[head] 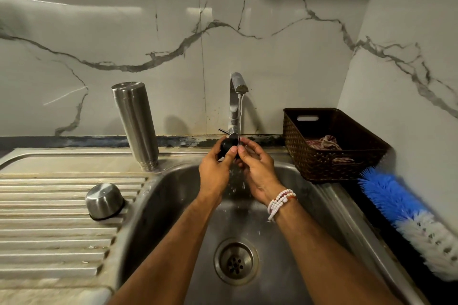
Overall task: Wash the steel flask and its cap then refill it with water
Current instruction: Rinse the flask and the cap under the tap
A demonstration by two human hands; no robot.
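Observation:
The steel flask (135, 126) stands upside down on the drainboard at the sink's back left corner, leaning slightly. A steel cup-shaped cap (104, 201) rests mouth down on the drainboard ridges. Both hands are over the sink basin (173, 195) under the running tap (236, 96). My left hand (215, 173) grips a small black stopper (227, 145), and my right hand (256, 172) touches it with its fingertips. The water stream falls onto the stopper between the fingers.
A dark woven basket (329, 146) holding a cloth sits at the back right. A blue and white bottle brush (409, 215) lies on the dark counter to the right. The drain (236, 261) is below my forearms. Marble walls close the back and right.

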